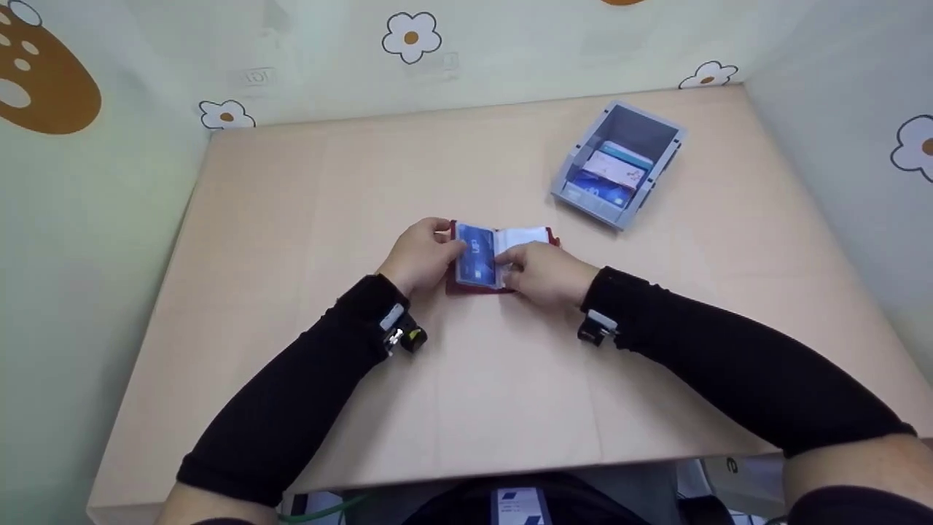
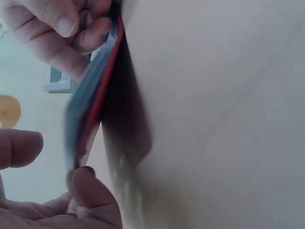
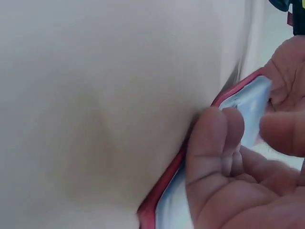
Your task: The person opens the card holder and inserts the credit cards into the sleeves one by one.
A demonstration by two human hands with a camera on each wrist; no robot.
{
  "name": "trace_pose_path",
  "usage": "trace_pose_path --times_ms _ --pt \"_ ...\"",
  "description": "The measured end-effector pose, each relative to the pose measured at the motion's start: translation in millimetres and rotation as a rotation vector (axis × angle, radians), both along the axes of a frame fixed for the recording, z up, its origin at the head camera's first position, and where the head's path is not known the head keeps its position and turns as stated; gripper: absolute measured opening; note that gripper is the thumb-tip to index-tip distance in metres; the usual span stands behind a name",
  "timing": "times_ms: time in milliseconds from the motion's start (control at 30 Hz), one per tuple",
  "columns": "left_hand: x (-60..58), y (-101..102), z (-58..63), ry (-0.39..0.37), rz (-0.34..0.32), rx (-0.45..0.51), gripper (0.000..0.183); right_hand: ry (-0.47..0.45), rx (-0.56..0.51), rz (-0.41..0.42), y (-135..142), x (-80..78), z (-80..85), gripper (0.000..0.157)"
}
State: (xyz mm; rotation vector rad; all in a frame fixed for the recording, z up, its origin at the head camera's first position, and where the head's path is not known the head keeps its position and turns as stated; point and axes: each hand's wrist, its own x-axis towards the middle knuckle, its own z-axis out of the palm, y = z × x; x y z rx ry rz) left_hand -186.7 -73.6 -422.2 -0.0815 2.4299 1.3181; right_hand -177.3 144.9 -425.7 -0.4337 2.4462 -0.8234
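A small red card holder (image 1: 477, 289) lies spread in front of me, its clear sleeves facing up. Behind the plastic of its left page shows a blue card (image 1: 475, 255); the right page (image 1: 521, 237) looks white. My left hand (image 1: 421, 255) grips the left edge, thumb over the page and fingers beneath, as the left wrist view also shows at the cover's edge (image 2: 102, 95). With curled fingers my right hand (image 1: 547, 273) holds the holder near its fold and lower edge, covering part of the right page. In the right wrist view these fingers (image 3: 207, 143) overlap the red border.
A grey plastic bin (image 1: 619, 219) stands behind and right of the hands, with several cards (image 1: 616, 169) inside. The light wooden table (image 1: 328, 175) meets patterned walls at the back and both sides. Black sleeves with small wrist cameras cover both forearms.
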Motion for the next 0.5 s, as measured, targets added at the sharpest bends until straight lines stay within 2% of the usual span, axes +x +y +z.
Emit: trace_pose_path --times_ms 133,300,500 --pt "3.9 10 4.6 0.069 -0.024 0.001 0.053 0.082 -0.038 -0.093 16 -1.7 5.6 0.032" --pt "6.7 17 7.6 0.096 -0.038 0.02 0.054 0.182 0.005 -0.234 36 -7.5 9.3 0.024" --pt "11.5 27 11.3 0.12 -0.052 0.065 0.056 0.201 0.101 -0.244 54 -14.6 5.5 0.025"
